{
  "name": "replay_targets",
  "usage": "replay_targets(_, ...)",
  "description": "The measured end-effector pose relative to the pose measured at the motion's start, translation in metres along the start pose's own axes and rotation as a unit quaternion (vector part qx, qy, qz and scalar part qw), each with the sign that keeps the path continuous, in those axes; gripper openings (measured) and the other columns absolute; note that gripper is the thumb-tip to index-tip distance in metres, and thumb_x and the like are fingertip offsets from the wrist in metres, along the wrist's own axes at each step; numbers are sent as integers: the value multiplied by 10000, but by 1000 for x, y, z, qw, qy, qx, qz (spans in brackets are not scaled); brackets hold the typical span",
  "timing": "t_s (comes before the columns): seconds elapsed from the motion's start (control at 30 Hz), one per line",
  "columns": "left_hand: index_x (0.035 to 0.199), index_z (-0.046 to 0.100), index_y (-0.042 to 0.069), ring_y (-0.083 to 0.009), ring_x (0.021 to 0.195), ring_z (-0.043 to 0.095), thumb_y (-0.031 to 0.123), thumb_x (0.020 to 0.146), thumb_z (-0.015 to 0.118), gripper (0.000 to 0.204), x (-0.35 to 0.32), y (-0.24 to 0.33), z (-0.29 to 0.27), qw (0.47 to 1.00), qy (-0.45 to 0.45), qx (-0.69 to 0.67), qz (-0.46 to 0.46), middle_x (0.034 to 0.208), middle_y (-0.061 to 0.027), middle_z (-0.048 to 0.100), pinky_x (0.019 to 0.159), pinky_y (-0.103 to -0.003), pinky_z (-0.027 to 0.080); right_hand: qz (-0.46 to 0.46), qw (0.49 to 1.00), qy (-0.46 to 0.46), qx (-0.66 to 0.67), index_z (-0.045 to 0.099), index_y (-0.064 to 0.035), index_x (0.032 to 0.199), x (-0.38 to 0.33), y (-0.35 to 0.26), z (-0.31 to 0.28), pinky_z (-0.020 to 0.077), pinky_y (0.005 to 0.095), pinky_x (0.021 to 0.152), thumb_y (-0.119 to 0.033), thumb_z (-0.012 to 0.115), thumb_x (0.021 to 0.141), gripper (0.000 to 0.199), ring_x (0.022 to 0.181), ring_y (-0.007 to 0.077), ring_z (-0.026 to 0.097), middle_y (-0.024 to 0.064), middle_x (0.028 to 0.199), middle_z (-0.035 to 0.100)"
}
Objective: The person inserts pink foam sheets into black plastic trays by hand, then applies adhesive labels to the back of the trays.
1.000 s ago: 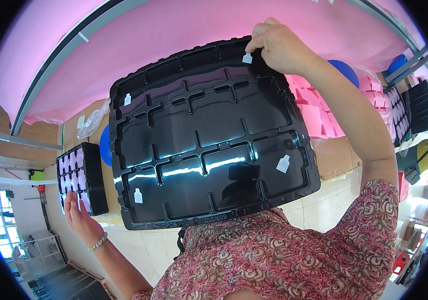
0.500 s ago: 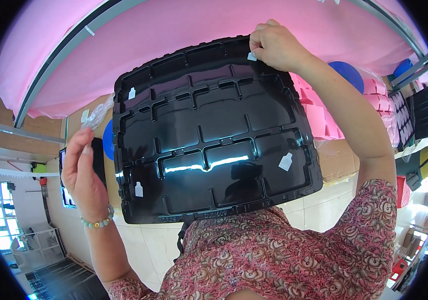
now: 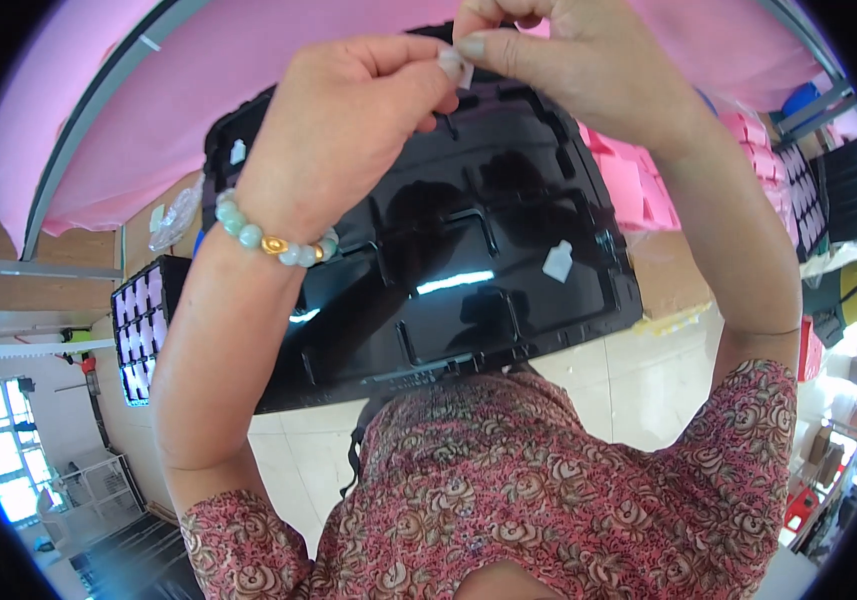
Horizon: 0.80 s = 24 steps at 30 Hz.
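White tag [image 3: 466, 77] pinched, the left hand [image 3: 343, 135] has joined the right hand [image 3: 593, 75], grip unclear, at the tray's [image 3: 588, 300] far edge, making this two-handed work.

Labels [image 3: 557, 261] on tray [image 3: 368, 345], apparent tray stack [image 3: 172, 285] leftward

Your left grip [image 3: 343, 125] pinches a small white tag [image 3: 465, 76] over the far part of a black compartment tray [image 3: 448, 250], and your right grip [image 3: 593, 75] is close by, its thumb just beside the tag. A beaded bracelet [image 3: 276, 246] circles your left wrist. A white sticker [image 3: 557, 261] lies on the tray's right side; pink pieces [image 3: 630, 190] sit beyond that edge.
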<state>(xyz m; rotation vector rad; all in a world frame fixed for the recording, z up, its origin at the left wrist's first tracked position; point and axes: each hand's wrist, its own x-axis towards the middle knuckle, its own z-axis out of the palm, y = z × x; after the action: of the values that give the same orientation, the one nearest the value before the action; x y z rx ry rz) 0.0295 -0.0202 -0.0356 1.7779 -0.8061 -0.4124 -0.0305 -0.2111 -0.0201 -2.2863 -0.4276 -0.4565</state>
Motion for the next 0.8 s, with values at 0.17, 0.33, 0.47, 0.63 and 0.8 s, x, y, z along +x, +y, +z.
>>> replay_targets(0.17,1074,676,25,-86,764,599,223,929,592,259,-15,-1,2,999,4,-8,-43,869,-31,674,721,-227,478,10,993,-7,-119,633,-11,836,-61,4,-6,435,375,765,-89,631,776,98,838,275,543,109,816,575)
replay_targets(0.33,1063,679,26,-87,752,598,217,930,588,250,-33,-8,-9,999,-18,9,-49,866,-34,674,716,-228,478,-6,968,-104,-227,656,-20,871,-115,-14,12,415,393,818,-65,661,729,150,919,279,514,87,845,554)
replay_targets(0.47,1047,682,21,-89,737,598,200,931,582,236,-40,-9,-7,997,-39,-15,-64,853,-37,672,709,-233,481,19,963,-71,-260,639,-21,826,-125,-27,23,418,392,813,-45,663,718,114,911,290,513,94,838,546)
replay_targets(0.63,1024,682,17,-85,730,591,183,931,570,220,-50,-10,-8,994,-84,-36,-66,829,-34,664,702,-230,480,54,964,-37,-258,641,-21,738,-127,-20,35,432,398,803,-26,603,720,42,887,297,520,108,812,565)
replay_targets(0.8,988,683,19,-79,721,582,162,929,556,200,-71,-11,-29,993,-90,-33,-70,815,-25,656,691,-229,477,84,959,-10,-269,629,-20,776,-124,-30,27,433,399,818,-47,608,744,47,886,307,530,114,832,579)
